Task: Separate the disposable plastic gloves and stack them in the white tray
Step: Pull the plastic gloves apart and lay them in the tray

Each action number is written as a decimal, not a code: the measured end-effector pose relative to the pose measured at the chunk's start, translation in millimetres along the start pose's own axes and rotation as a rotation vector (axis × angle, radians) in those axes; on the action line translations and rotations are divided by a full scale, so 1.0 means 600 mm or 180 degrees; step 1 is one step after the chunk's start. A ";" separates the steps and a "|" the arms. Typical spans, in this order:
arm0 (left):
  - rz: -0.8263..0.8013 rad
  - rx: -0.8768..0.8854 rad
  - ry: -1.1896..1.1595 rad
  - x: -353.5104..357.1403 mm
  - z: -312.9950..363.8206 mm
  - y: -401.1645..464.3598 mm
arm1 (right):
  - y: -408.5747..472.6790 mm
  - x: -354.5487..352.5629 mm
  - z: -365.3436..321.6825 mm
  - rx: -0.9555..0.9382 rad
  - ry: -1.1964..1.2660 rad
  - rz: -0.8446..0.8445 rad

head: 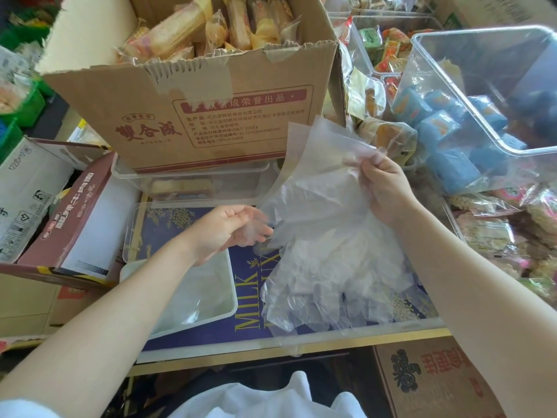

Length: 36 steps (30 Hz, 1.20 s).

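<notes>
Holding glove bundle (325,236) beside white tray (232,285); gloves inside.

One head cam only, worn by the person, looks forward and steeply down, close over both forearms and the blue box (247,297) at lap level; wide-angle, edges bend. No 2nd view.

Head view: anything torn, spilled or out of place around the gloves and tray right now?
Nothing spilled. The brown carton behind has a ragged torn top edge with peeling tape. The right hand pinches the bunch of plastic gloves by the cuffs; the left hand touches its edge. The white tray sits level, holding clear film.
</notes>
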<state>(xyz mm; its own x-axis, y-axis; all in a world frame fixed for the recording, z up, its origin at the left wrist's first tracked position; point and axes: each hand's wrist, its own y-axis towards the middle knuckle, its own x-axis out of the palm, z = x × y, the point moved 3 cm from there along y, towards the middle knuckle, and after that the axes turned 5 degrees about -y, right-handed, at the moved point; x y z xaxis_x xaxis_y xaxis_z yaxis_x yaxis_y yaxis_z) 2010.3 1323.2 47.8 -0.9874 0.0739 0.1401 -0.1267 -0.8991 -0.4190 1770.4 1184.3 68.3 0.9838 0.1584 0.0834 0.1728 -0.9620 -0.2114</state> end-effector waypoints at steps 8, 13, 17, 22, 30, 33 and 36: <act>-0.0140 0.0214 0.0244 0.022 0.038 0.024 | -0.009 0.011 -0.003 0.0237 -0.0005 -0.0508; -0.0249 0.0139 -0.0313 0.065 0.066 0.035 | -0.005 0.023 -0.005 0.0218 -0.0618 -0.0442; -0.0440 -0.0209 -0.0850 0.065 0.034 0.048 | -0.006 0.015 0.008 0.0031 -0.1505 -0.0184; 0.0000 -0.0321 -0.0668 0.067 -0.006 0.065 | -0.012 0.002 0.042 0.0089 -0.1766 -0.0083; 0.0415 -0.0076 -0.0023 0.084 -0.023 0.077 | -0.029 -0.002 0.057 0.0149 -0.1516 -0.0273; 0.0470 -0.0004 -0.0327 0.094 -0.017 0.081 | -0.032 -0.001 0.051 0.0150 -0.1461 -0.0343; 0.0638 0.0140 -0.0324 0.095 -0.014 0.084 | -0.036 -0.004 0.042 0.0119 -0.1469 -0.0424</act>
<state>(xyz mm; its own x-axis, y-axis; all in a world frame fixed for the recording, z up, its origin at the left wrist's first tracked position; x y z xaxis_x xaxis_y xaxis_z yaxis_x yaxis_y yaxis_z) 1947.0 1285.9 27.4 -0.9775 -0.1500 0.1486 0.0774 -0.9095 -0.4084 1765.7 1210.6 48.4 0.8697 0.3699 -0.3269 0.2919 -0.9194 -0.2637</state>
